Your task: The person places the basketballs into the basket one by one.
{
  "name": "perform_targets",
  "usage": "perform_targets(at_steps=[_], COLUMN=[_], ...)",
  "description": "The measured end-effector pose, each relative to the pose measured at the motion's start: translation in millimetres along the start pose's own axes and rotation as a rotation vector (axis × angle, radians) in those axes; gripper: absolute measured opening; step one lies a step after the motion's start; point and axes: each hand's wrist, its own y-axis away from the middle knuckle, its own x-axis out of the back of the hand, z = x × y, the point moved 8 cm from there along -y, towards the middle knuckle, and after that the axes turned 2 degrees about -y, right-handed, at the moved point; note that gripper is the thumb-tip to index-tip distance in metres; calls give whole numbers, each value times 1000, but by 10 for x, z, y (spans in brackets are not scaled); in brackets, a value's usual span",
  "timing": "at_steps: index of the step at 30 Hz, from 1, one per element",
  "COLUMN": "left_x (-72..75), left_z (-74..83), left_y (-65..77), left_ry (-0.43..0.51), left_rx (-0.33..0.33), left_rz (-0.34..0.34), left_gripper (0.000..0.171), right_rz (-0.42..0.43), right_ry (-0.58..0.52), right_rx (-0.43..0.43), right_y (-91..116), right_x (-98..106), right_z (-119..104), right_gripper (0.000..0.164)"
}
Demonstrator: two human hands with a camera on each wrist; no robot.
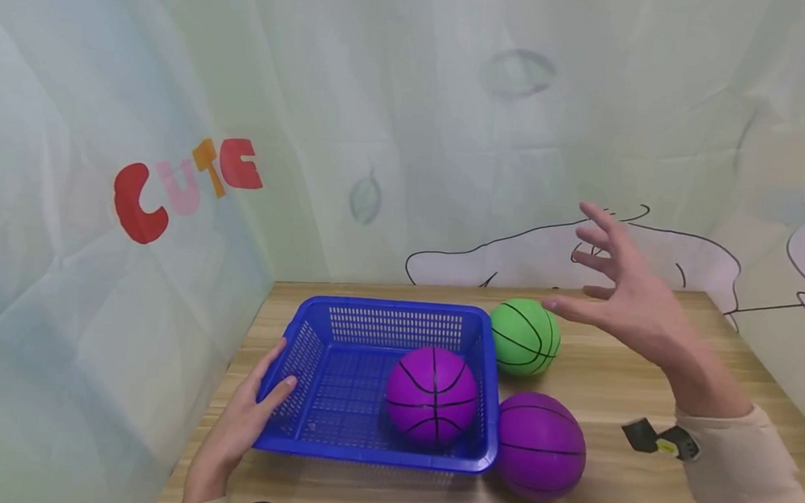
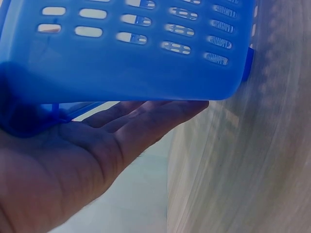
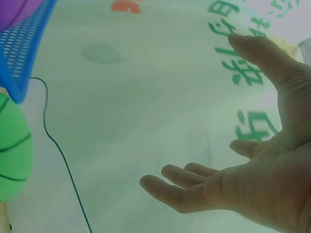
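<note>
Left hand (image 1: 240,415): gripping the end rim of the blue basket (image 1: 374,458), thumb over the inside, fingers along the outer wall; that looks like a steadying hold, one to stop any sliding.
Right hand (image 1: 633,303): up in the air and holding nothing, fingers spread, thumb well apart; the right wrist view shows a clear gap to the green ball (image 1: 526,338). A curve that wide would suit something round, I'd judge.
Basket: on the wooden table (image 1: 357,502), to the left of the two loose balls, its slotted walls probably high enough to keep a ball from rolling off.
Ball inside: one purple ball (image 1: 432,398), sitting towards the right end, with bare basket floor between it and the gripping thumb.
Balls outside: the second purple ball (image 1: 541,448) is just beside the right wall, partly behind the rim, contact hard to call; the green one is by the far right corner, behind it.
Lettering: and there's "CUTE" (image 1: 141,202) on the left-hand sheet (image 1: 56,87), red, pink, orange, red! Over in the right wrist view, green characters (image 3: 238,73), turned sideways and partly covered by the hand, not safely readable.
Brands: none to be made out on balls or basket; the dark device (image 1: 676,442) at the right sleeve (image 1: 745,470) carries a yellowish mark, too small to read.
</note>
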Motion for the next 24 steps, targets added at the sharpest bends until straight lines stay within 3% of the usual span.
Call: perform_targets(at_steps=[6, 12, 18, 24], left_x=[-7, -13, 3, 12], left_z=[11, 13, -12, -13], left_y=[-16, -26, -7, -5], left_ry=[1, -3, -7, -15], left_rx=[-1, 14, 31, 29], left_rz=[-1, -5, -2, 2], left_gripper=[77, 78, 79, 79], right_rz=[32, 48, 34, 16], right_ry=[-9, -42, -54, -62], right_rx=[-37, -36, -47, -27], right_y=[104, 168, 250, 312], right_x=[292, 439, 483, 365], right_z=[27, 86, 186, 286], right_gripper=[121, 121, 123, 127])
